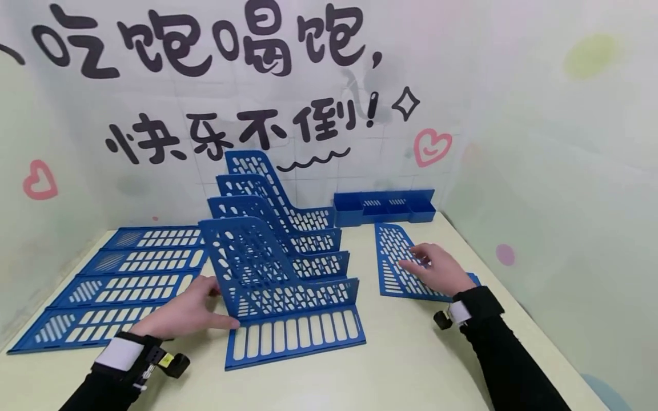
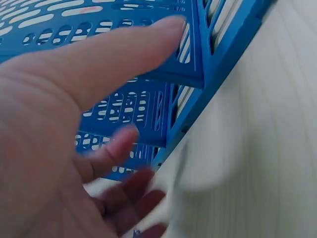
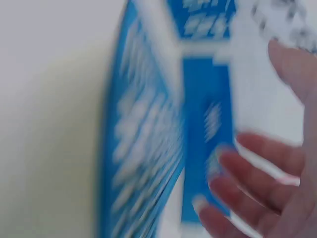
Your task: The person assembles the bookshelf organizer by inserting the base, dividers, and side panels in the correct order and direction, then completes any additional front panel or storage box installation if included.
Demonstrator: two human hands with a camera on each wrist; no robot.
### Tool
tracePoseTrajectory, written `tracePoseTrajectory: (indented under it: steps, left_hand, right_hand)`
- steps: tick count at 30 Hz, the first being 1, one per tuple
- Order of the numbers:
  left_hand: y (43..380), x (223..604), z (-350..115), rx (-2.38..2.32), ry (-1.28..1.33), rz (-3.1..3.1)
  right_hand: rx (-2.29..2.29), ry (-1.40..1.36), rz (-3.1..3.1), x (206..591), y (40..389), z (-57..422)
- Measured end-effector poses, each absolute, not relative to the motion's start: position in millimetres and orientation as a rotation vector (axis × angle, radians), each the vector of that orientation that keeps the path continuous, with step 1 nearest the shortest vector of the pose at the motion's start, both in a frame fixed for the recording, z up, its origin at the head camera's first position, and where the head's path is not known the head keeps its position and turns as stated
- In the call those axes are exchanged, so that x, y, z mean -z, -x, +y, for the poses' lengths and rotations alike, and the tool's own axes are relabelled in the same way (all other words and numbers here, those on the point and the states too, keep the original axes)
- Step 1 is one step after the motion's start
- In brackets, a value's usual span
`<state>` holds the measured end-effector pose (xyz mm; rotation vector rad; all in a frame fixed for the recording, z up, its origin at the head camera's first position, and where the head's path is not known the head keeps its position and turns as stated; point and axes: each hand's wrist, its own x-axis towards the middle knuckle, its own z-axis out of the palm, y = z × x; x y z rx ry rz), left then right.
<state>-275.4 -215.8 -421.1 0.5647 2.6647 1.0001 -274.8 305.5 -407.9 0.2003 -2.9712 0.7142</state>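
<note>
A blue plastic file rack [image 1: 288, 297] stands mid-table, its several perforated upright dividers in a row above a slotted base [image 1: 295, 337]. At its left side is my left hand [image 1: 187, 311], thumb straight at the front divider's lower corner. The left wrist view shows that thumb [image 2: 124, 47] across the blue lattice, the other fingers spread loosely below with nothing between them. My right hand [image 1: 437, 268] hovers over a loose perforated divider panel [image 1: 392, 257] on the right, fingers slightly bent and holding nothing. The right wrist view is blurred, with the fingers [image 3: 247, 183] apart from the panel.
Several flat blue slotted panels [image 1: 118, 290] lie side by side on the left of the table [image 1: 411, 354]. A blue compartment tray [image 1: 385, 208] stands against the back wall [image 1: 319, 57], which bears black lettering. Side walls flank the table.
</note>
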Motion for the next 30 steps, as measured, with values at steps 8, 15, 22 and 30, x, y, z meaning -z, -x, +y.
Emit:
tracePoseTrajectory:
  steps: [8, 15, 22, 30]
  left_hand:
    - [252.5, 430.3, -225.0, -1.060, -0.488, 2.596]
    - [251.0, 431.7, -223.3, -1.045, -0.573, 2.650]
    - [254.2, 433.6, -214.6, -1.034, -0.548, 2.719]
    - [270.3, 426.1, -205.3, -0.998, -0.708, 2.698]
  right_hand:
    - [-0.227, 0.055, -3.179, 421.9, 299.3, 317.1]
    - [-0.279, 0.158, -3.295, 411.1, 298.0, 303.4]
    - [-0.772, 0.087, -3.252, 400.5, 286.6, 312.3]
    - [-0.872, -0.174, -3.002, 359.0, 232.9, 322.1]
